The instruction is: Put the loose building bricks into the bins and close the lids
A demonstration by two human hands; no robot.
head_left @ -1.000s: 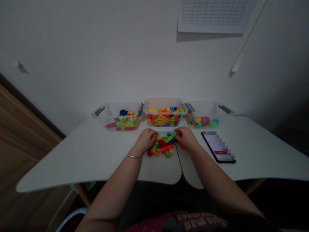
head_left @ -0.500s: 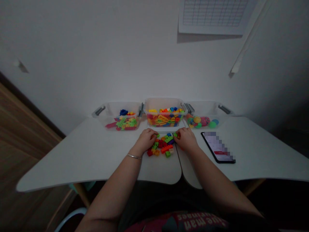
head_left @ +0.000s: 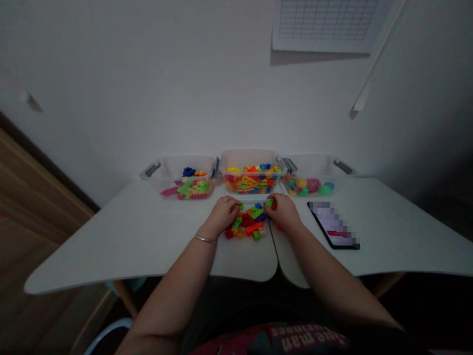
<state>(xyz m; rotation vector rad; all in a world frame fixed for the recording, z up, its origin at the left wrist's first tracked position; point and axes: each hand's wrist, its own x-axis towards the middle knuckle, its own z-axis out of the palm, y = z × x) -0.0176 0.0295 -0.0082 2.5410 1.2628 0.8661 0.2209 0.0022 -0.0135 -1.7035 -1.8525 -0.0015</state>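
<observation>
While both hands touch coloured blocks, 3 bins stand behind.

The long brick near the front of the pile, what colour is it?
Bright orange-red; the long brick shows best in the head view.

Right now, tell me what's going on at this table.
A person's left hand is at the left edge of a loose pile of interlocking toy bricks on the white table; their right hand is at a light-green brick, grip unclear. Three clear plastic bins of toys stand behind; a smartphone lies right of the pile.
</observation>
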